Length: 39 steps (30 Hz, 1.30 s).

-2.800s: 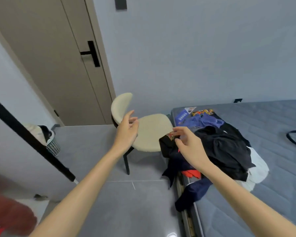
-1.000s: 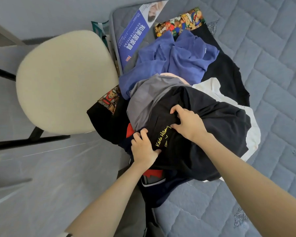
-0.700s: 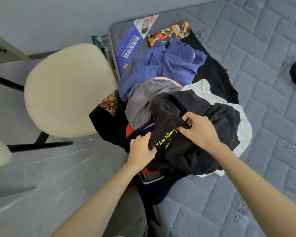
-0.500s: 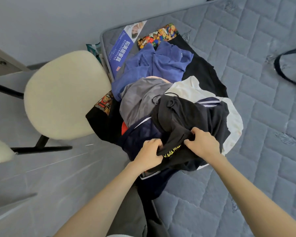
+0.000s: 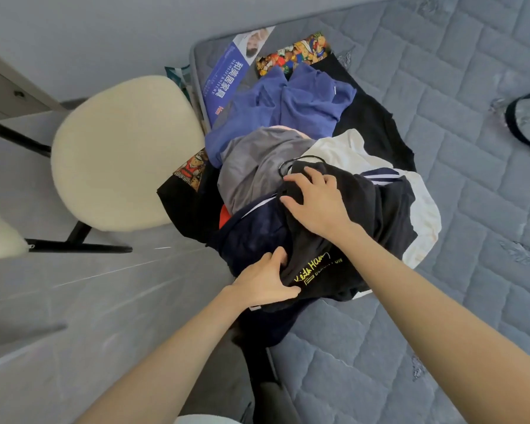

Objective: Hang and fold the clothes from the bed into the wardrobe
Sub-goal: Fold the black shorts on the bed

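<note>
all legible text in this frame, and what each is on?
"Keith Ha", yellow script on the black garment; the rest is cut off.
"和美居家具", white characters on the blue leaflet; my best reading.
The small print under both, and the red mark at the leaflet's end: too blurred to read.
</note>
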Each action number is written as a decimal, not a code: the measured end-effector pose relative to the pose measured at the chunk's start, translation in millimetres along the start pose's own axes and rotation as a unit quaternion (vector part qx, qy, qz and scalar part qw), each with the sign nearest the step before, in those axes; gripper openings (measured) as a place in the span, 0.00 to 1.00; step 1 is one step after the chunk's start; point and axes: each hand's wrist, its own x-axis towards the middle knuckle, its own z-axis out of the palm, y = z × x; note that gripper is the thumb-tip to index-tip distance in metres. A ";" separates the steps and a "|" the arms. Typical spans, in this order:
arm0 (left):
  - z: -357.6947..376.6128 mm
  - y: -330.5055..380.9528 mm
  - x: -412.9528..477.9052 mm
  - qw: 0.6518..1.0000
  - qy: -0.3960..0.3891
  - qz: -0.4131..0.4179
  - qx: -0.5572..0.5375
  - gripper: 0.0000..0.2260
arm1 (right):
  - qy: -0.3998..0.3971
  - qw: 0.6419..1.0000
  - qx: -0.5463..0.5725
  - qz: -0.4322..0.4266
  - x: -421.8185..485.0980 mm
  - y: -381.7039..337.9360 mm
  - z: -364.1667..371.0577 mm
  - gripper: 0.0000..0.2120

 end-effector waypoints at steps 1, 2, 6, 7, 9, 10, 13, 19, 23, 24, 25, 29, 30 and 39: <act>-5.5 -2.2 -4.3 1.000 0.013 0.016 -0.002 0.25 | -0.045 0.998 -0.022 0.030 10.8 -5.3 5.9 0.26; -12.1 -5.1 -9.3 0.999 0.022 0.027 -0.016 0.27 | -0.079 0.994 -0.037 0.065 18.9 -8.8 12.5 0.29; -37.8 -16.6 -24.9 0.994 0.065 0.007 -0.083 0.32 | -0.072 0.983 -0.120 0.118 25.0 -5.4 29.6 0.27; -42.6 -18.4 -27.2 0.992 0.075 -0.006 -0.105 0.32 | -0.060 0.984 -0.123 0.115 22.7 -2.9 29.3 0.25; -49.8 -20.1 -30.7 0.986 0.092 -0.022 -0.136 0.29 | -0.046 0.988 -0.092 0.115 16.5 1.9 24.7 0.22; -53.1 -19.4 -33.4 0.986 0.092 -0.021 -0.140 0.28 | -0.038 0.990 -0.065 0.118 12.3 3.7 21.7 0.20; -61.6 -13.3 -48.4 0.993 0.083 0.017 -0.087 0.28 | 0.017 0.988 0.053 0.142 -7.3 6.8 10.5 0.13; -67.0 -11.2 -109.9 0.967 0.174 0.067 0.175 0.24 | 0.112 0.935 0.296 0.159 -67.8 -9.8 -18.3 0.17; -57.4 -23.3 -170.8 0.920 0.212 0.045 0.327 0.24 | 0.137 0.895 0.403 0.130 -120.2 -37.2 -33.7 0.19; -54.0 -26.1 -188.6 0.908 0.226 0.035 0.352 0.24 | 0.130 0.894 0.412 0.114 -136.3 -46.0 -36.1 0.20; -51.1 -28.7 -207.6 0.898 0.241 0.021 0.367 0.23 | 0.126 0.892 0.422 0.097 -152.4 -54.6 -37.5 0.22; -42.8 -39.0 -297.0 0.865 0.329 -0.032 0.378 0.13 | 0.102 0.913 0.389 0.071 -211.5 -85.8 -39.8 0.26; -40.3 -41.1 -321.7 0.850 0.355 -0.036 0.387 0.09 | 0.091 0.922 0.370 0.070 -224.8 -95.0 -40.1 0.22; -9.8 -58.1 -515.3 0.700 0.444 0.013 0.559 0.13 | -0.063 0.991 0.116 -0.020 -307.9 -185.8 1.1 0.12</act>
